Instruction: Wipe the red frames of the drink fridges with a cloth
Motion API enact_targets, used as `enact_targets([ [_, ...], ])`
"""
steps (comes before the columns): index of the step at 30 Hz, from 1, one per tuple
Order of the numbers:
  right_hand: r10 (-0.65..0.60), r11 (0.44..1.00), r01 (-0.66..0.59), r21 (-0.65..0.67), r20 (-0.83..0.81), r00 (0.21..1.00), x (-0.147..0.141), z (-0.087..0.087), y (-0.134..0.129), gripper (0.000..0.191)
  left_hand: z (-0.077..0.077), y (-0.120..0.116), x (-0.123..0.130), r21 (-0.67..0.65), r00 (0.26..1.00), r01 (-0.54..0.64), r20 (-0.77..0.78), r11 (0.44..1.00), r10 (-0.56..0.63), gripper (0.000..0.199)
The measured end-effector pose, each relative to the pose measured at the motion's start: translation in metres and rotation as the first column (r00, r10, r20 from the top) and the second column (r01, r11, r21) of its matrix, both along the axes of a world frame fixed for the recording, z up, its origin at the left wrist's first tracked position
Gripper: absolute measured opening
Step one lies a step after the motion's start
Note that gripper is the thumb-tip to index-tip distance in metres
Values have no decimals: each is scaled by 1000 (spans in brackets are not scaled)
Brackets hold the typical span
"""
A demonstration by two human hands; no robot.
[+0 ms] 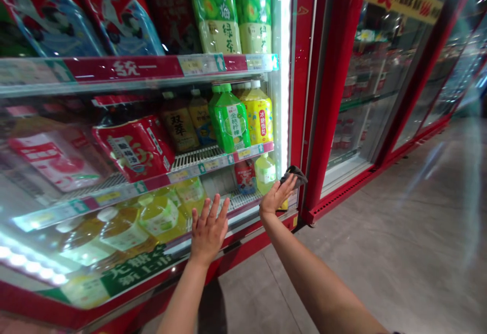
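Observation:
My left hand [209,230], fingers spread and palm forward, is raised in front of the drinks fridge's lower shelves. Whether it touches the glass I cannot tell. My right hand [279,195] presses a dark grey cloth [299,176] against the right edge of the fridge front, beside the bright light strip [284,70]. Part of the cloth is hidden under the fingers. Close behind that hand stands a pale yellow-green bottle [265,173] on the bottom shelf. Above it are a green bottle [230,121] and a yellow bottle [260,113].
Red and blue packs [114,14] fill the top shelf, beside green tea bottles [215,12]. Large yellow bottles [159,215] line the bottom. To the right, a red-framed glass cabinet [348,121] borders the grey floor [380,243].

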State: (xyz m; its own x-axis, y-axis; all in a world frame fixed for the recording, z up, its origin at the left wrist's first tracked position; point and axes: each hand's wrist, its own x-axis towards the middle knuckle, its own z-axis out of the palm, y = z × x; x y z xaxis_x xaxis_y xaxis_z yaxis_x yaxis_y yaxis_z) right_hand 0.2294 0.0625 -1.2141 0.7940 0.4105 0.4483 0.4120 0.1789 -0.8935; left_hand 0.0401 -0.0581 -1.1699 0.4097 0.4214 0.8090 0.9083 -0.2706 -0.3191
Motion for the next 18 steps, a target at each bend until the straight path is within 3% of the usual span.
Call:
enact_targets([
  [3,140,986,-163,34,361,922,7,2,-15,62,-2,-1,-3,7,1000,5,-6,1000,-5,83],
  [5,256,959,-279,-52,585,769,21,-10,-26,56,-3,-1,-4,1,1000,9,-12,1000,-9,84],
  [7,433,876,-423,-231,765,477,41,-27,-34,49,-4,-2,-6,-10,1000,6,-23,1000,-6,85],
  [9,562,714,-536,-450,826,54,67,-43,-38,48,-5,-3,-9,-20,999,-4,-39,1000,3,87],
  [10,563,629,-565,-534,814,-142,81,-50,-38,48,-6,-4,-11,-23,999,-9,-49,1000,8,88],
  [11,531,577,-580,-575,804,-269,95,-56,-37,48,-7,-5,-13,-25,998,-14,-61,1000,12,88],
  [13,455,539,-597,-594,802,-388,123,-65,-32,44,-12,-9,-20,-31,995,-20,-97,999,17,88],
  [16,408,529,-618,-582,813,-416,159,-65,-21,39,-21,-17,-38,-60,985,-19,-175,998,8,88],
  [18,400,533,-625,-571,820,-409,177,-52,-13,40,-28,-24,-53,-86,979,-43,-205,995,24,86],
])
